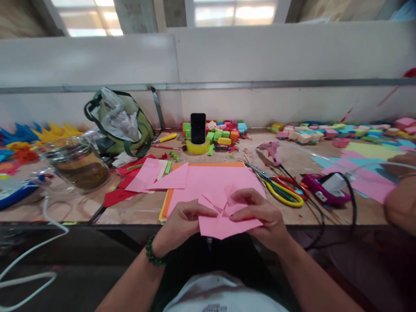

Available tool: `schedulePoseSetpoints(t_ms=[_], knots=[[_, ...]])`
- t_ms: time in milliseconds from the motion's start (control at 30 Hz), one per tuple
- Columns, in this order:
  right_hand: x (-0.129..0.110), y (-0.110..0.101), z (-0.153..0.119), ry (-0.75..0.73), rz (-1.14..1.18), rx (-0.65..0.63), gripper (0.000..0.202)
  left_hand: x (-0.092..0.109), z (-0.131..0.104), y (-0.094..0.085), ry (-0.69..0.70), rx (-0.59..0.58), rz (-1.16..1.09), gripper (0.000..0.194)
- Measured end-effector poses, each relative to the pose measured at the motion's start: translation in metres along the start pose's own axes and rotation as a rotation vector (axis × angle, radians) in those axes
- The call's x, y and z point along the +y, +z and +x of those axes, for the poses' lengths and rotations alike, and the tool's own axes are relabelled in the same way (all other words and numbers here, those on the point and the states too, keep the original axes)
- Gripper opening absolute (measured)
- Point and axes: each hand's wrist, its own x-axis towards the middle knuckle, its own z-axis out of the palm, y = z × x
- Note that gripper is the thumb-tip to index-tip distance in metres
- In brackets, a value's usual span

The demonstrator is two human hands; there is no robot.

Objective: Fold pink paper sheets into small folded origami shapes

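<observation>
A partly folded piece of pink paper [221, 227] is held between my two hands, at the front edge of the table. My left hand [183, 219] grips its left side with thumb and fingers; a green bead bracelet [152, 251] circles that wrist. On the paper's right side, my right hand [264, 216] pinches a raised flap. Several creased flaps stand up in the middle of the paper. Behind it lies a stack of pink sheets [214, 177], with orange and yellow edges showing beneath. Cut pink pieces [172, 180] overlap the stack's left side.
Scissors with yellow handles [289, 200], a pink glue gun [271, 151] and a purple power strip [325, 190] lie right. A phone [198, 128] stands on a tape roll [197, 148] before colourful paper cubes. Left are a glass jar [78, 164] and green bag [139, 130]. Another person's arm [403, 203] reaches in right.
</observation>
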Motion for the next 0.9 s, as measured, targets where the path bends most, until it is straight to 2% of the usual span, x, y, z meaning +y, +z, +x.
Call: schedulePoseSetpoints(t_ms=[100, 200, 267, 367, 433, 533, 600, 700, 800, 900], knots=[[-0.002, 0.003, -0.001, 0.05, 0.01, 0.056, 0.013, -0.004, -0.003, 0.001, 0.057, 0.098, -0.005, 0.011], [-0.005, 0.008, -0.001, 0.143, 0.036, 0.161, 0.005, -0.01, -0.005, 0.005, 0.077, 0.191, -0.042, 0.014], [-0.005, 0.014, 0.001, 0.213, 0.045, 0.276, 0.004, -0.014, -0.005, 0.009, 0.087, 0.229, -0.068, 0.015], [-0.001, 0.023, 0.005, 0.317, 0.123, 0.474, 0.016, -0.017, -0.001, 0.014, 0.109, 0.261, -0.077, 0.016], [0.002, 0.027, 0.007, 0.4, 0.242, 0.557, 0.035, -0.016, 0.001, 0.017, 0.122, 0.274, -0.069, 0.017], [0.003, 0.028, 0.009, 0.591, 0.395, 0.496, 0.062, -0.012, 0.003, 0.02, 0.142, 0.29, -0.079, 0.018], [0.001, 0.028, 0.01, 0.687, 0.457, 0.419, 0.062, -0.01, 0.004, 0.021, 0.131, 0.274, -0.122, 0.018], [-0.003, 0.03, 0.011, 0.695, 0.506, 0.428, 0.061, -0.01, 0.006, 0.021, 0.065, 0.243, -0.168, 0.024], [-0.002, 0.033, 0.012, 0.66, 0.528, 0.487, 0.064, -0.015, 0.01, 0.02, 0.017, 0.311, -0.165, 0.02], [0.003, 0.032, 0.012, 0.682, 0.555, 0.459, 0.056, -0.016, 0.013, 0.019, 0.029, 0.369, -0.13, 0.02]])
